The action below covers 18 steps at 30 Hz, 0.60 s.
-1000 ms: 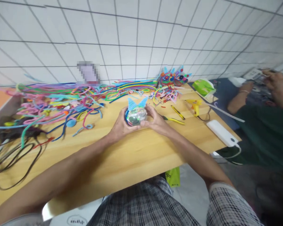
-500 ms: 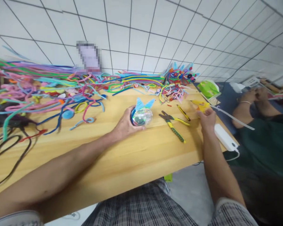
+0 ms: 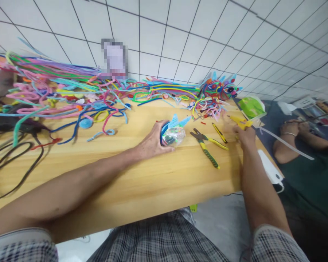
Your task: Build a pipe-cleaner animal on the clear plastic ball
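Observation:
My left hand (image 3: 155, 141) is wrapped round a clear shiny ball (image 3: 175, 136) with a dark blue band and two light blue pointed ears, low over the wooden table. My right hand (image 3: 246, 135) grips a yellow glue gun (image 3: 239, 122) near the table's right edge, its nozzle pointing left. A long translucent stick trails off to the right beside that hand. Between my hands lie pliers (image 3: 205, 146) with yellow and green handles and a yellow cutter knife (image 3: 219, 133).
Colourful pipe cleaners (image 3: 62, 91) cover the left and back of the table (image 3: 142, 182). Two decorated balls (image 3: 221, 87) stand by the wall. A green packet (image 3: 250, 106) and a white power bank (image 3: 270, 167) lie at right, near a person's arms (image 3: 289, 140).
The view has shifted a little, so most things appear further right. Both hands keep their holds on the ball and the glue gun.

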{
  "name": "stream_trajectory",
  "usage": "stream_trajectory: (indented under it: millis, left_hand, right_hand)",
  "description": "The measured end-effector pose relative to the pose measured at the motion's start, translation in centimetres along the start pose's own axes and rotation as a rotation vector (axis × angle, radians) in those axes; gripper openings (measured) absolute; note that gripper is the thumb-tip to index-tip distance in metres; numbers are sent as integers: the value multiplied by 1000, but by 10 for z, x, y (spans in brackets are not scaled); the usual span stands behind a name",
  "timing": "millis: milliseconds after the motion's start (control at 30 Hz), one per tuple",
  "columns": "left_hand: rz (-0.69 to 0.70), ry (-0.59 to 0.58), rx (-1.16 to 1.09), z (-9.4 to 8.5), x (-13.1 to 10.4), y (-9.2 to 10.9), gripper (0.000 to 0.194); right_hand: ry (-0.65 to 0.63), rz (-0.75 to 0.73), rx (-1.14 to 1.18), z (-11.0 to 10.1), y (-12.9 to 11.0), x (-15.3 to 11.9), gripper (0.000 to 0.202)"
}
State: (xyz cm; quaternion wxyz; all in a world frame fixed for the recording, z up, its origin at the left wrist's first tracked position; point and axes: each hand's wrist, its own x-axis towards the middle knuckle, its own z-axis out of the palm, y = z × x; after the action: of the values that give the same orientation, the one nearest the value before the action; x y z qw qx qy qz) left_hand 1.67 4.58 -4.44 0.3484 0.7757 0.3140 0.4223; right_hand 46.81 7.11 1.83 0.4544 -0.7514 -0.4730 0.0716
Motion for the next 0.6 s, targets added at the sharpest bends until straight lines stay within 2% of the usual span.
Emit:
stream_trajectory:
  millis: [100, 233, 400, 500, 600]
  left_hand:
    - [47, -26, 24, -1, -1, 2, 105]
    - [-27, 15, 6, -1, -2, 1, 103]
    - [-142, 181, -26, 2, 0, -4, 109]
    - [-128, 179, -16, 1, 2, -5, 111]
    - [-73, 124, 8, -2, 3, -3, 107]
  right_hand:
    - [43, 103, 75, 3, -22, -6, 18]
    - [-40, 34, 240, 6, -63, -25, 7]
    - [-210, -209, 420, 12, -118, -60, 24]
    - [-374, -256, 496, 27, -138, -81, 24]
    - [-518, -244, 518, 46, -142, -98, 25]
